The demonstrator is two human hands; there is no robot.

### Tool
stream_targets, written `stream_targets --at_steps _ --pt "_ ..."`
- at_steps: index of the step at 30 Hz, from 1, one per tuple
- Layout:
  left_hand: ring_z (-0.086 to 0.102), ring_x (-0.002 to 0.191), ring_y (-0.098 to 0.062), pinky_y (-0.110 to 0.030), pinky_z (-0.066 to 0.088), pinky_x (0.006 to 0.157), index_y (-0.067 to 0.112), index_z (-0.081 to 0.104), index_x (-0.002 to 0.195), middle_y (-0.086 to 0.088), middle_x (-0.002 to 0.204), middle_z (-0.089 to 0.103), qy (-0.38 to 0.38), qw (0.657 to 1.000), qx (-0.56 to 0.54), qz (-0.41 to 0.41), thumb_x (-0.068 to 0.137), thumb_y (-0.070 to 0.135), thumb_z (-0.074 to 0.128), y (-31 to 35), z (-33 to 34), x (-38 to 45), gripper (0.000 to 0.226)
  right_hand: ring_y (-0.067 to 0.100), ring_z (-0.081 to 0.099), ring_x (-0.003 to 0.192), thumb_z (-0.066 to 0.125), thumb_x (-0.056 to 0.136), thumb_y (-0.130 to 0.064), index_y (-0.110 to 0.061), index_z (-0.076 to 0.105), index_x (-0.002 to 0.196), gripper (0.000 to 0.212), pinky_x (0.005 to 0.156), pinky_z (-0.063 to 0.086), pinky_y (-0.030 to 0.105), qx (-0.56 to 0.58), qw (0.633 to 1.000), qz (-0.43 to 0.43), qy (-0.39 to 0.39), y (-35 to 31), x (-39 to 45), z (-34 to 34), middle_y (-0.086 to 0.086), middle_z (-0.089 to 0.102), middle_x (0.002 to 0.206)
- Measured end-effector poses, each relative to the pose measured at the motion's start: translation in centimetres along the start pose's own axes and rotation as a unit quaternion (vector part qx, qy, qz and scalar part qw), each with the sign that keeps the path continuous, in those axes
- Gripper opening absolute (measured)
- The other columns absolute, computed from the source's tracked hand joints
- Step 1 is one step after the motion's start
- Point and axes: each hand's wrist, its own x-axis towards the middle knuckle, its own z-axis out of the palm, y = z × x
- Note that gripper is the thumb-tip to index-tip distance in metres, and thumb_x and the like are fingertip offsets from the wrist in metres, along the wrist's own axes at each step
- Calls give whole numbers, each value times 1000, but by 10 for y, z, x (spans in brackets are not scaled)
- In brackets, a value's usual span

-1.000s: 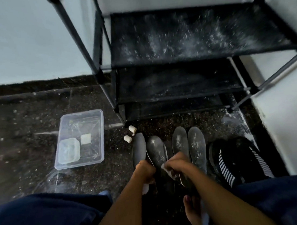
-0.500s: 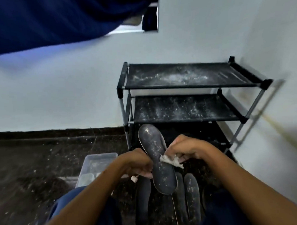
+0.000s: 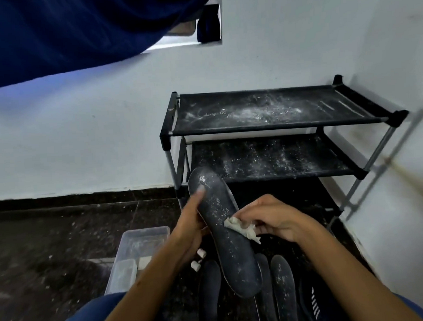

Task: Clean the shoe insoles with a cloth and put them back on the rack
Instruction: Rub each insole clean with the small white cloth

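A: From the head camera, where is the work going on relative to the rack (image 3: pixel 272 123)?

B: Just in front of its left post. The left hand (image 3: pixel 189 230) grips a dusty dark insole (image 3: pixel 224 230) along its left edge, thumb lying up the face, toe end raised toward the rack's lower shelf. The right hand (image 3: pixel 273 218) pinches a crumpled white cloth (image 3: pixel 241 229) and presses it on the insole's right edge, about midway along.

A: How much room around the rack?

B: Its right side sits close to the wall (image 3: pixel 395 55) in the corner, so that side is tight. Left of it the dark floor (image 3: pixel 51 240) runs wide along the skirting. Both visible shelves carry only white dust.

A: What crowds the ground in front of the rack?

B: More insoles (image 3: pixel 282 286) lie side by side under the held one, with a black shoe with white stripes (image 3: pixel 313 306) just right of them. Two small white caps (image 3: pixel 199 259) lie by the left wrist. Left of those stands a clear plastic tub (image 3: pixel 137 253). Blue fabric (image 3: pixel 78 27) hangs across the upper left, well above the rack.
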Motion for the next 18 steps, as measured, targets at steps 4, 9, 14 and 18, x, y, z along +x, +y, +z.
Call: stream_targets --at_steps 4,9,14,18 --pt "59 110 -34 -45 47 96 4 61 122 -21 119 63 -13 980 -199 -27 85 75 25 8 9 12 88 8 57 71 68 73 -1 -1 75 83 11 67 51 22 -3 1000 15 -21 -1 11 3 6 63 73" --pt "58 111 -42 -52 46 92 1 62 115 -26 117 63 -30 971 -229 -62 81 81 15 14 13 25 99 14 61 80 66 71 0 3 73 87 17 78 51 28 -14 999 32 -39 -3 18 2 11 67 84" --pt "63 99 -37 -52 47 87 -1 63 108 -24 110 67 -36 972 -220 -80 84 77 14 15 15 24 96 12 59 78 65 74 3 0 73 87 16 72 52 25 -53 996 37 -60 -5 15 -4 9 65 82" --pt "65 92 -36 -53 48 83 -1 64 105 -24 108 68 -39 971 -223 -70 89 72 16 14 9 20 90 9 59 68 63 79 4 -8 72 79 15 61 51 20 -47 999 -14 1 -11 5 -19 4 65 71"
